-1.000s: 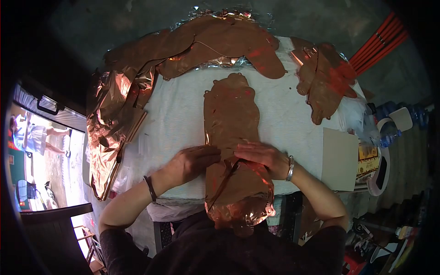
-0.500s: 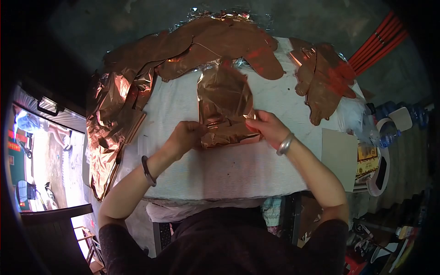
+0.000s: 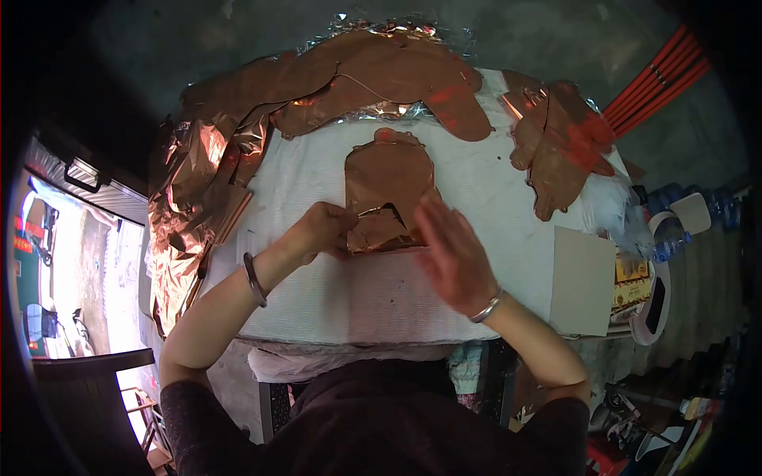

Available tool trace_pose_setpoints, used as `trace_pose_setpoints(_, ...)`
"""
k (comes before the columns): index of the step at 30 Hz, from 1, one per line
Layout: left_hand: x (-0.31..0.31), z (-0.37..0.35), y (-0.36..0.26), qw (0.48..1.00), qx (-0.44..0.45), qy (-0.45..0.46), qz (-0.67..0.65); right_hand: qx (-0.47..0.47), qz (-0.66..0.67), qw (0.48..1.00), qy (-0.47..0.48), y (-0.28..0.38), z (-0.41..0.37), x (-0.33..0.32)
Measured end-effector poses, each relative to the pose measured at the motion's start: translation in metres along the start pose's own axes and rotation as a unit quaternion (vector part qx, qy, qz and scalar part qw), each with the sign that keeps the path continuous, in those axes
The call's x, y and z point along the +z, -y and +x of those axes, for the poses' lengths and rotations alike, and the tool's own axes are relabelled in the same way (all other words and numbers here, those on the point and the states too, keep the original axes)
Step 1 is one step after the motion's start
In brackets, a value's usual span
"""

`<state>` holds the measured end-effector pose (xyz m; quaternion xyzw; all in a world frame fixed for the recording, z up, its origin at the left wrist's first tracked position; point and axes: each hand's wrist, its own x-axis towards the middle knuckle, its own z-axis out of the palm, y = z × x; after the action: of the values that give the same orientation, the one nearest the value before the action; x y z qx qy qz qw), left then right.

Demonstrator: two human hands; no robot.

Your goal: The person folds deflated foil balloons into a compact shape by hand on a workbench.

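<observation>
A copper-coloured foil piece [image 3: 389, 170] with a rounded, notched top lies in the middle of the white cloth-covered table [image 3: 309, 174]. Its lower part is a shiny, creased foil fold [image 3: 379, 228] with a dark gap above it. At the lower left edge, my left hand [image 3: 325, 228] is closed, thumb and fingers pinching the foil. My right hand [image 3: 454, 258] is open, its fingers stretched out together, the fingertips against the lower right edge of the piece. The palm partly hides that corner.
Brown cut-out sheets [image 3: 381, 71] are piled along the far edge. Crumpled copper foil [image 3: 190, 206] lies at left, more brown pieces [image 3: 559, 151] at right. A grey board [image 3: 583, 282] rests at the right edge near plastic bottles [image 3: 673, 238]. Red rods [image 3: 655, 79] extend beyond the far right corner.
My right hand has let go of the foil's right edge, moved slightly down and left, and straightened its fingers. The foil piece now looks flatter and smoother. My left hand stays at its edge.
</observation>
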<state>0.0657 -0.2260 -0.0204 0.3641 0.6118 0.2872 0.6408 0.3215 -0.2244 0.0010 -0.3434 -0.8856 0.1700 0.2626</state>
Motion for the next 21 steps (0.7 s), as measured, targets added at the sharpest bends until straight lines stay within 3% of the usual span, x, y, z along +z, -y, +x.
trace_pose_setpoints(1, 0.001, -0.001, -0.001, 1.000, 0.005, -0.005, 0.001, -0.074, -0.091, 0.992, 0.038, 0.008, 0.000, 0.001)
trace_pose_setpoints(2, 0.002, -0.002, -0.002, 1.000, 0.010, -0.010, 0.003, -0.070, -0.090, 0.993, 0.035, 0.005, -0.005, 0.006)
trace_pose_setpoints(4, 0.002, -0.003, -0.002, 1.000, 0.007, -0.013, 0.002, 0.072, -0.100, 0.979, 0.162, -0.007, -0.015, 0.019)
trace_pose_setpoints(9, -0.002, 0.001, 0.002, 1.000, 0.009, -0.010, 0.006, 0.100, -0.144, 0.979, 0.104, -0.008, -0.026, 0.011)
trace_pose_setpoints(11, -0.003, 0.001, 0.001, 1.000, 0.017, -0.001, 0.018, 0.033, -0.137, 0.988, 0.070, 0.001, -0.017, 0.009)
trace_pose_setpoints(16, -0.001, 0.001, -0.001, 1.000, 0.019, 0.001, 0.022, -0.024, -0.098, 0.991, 0.085, -0.014, 0.018, 0.029)
trace_pose_setpoints(18, -0.001, 0.000, 0.001, 0.999, 0.015, 0.005, 0.028, 0.111, -0.194, 0.965, 0.134, -0.044, 0.028, 0.036)
trace_pose_setpoints(21, 0.000, 0.002, 0.002, 0.999, 0.017, -0.003, 0.032, 0.188, -0.124, 0.971, 0.076, -0.063, 0.032, 0.016)
